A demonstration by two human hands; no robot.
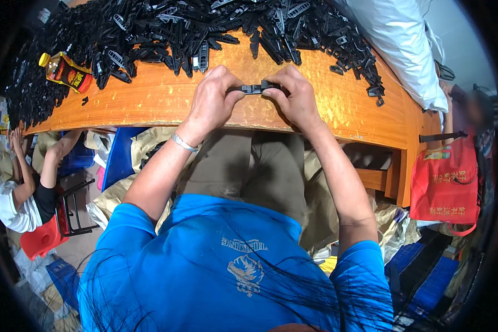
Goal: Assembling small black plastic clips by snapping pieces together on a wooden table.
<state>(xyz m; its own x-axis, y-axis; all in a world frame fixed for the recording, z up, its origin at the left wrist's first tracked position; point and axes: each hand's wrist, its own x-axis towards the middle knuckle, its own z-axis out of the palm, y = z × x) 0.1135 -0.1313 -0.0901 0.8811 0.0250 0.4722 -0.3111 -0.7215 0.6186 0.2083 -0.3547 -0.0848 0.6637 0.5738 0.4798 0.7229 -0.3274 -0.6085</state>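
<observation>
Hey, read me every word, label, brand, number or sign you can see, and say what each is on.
I won't copy wording, only say where it stands.
Bright blue cloth T-shirt: pale lettering beside a crest.
Red rectangular bag: gold characters.
Yellow-capped bottle: label characters.
Small black plastic piece between left hand and right hand: none readable.
</observation>
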